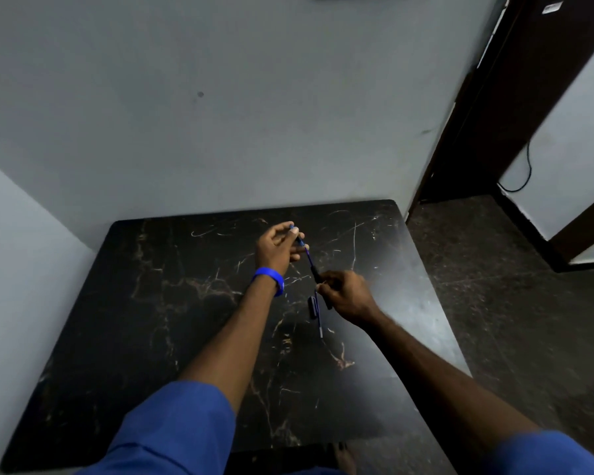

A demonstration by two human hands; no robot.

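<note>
A thin blue pen (308, 258) with a dark front section is held over the black marble table (151, 303) between both hands. My left hand (277, 250), with a blue wristband, pinches the pen's far blue end. My right hand (345, 292) grips its near dark end. Just under my right hand, a dark pen cap (312, 307) and a thin blue refill-like rod (319, 320) lie on the table.
The table stands in a corner against pale walls (220, 114). A dark doorframe (487, 114) and dark stone floor (511, 286) lie to the right, with a black cable (525, 173) hanging on the far wall. A bare foot (345, 457) shows below the table's near edge.
</note>
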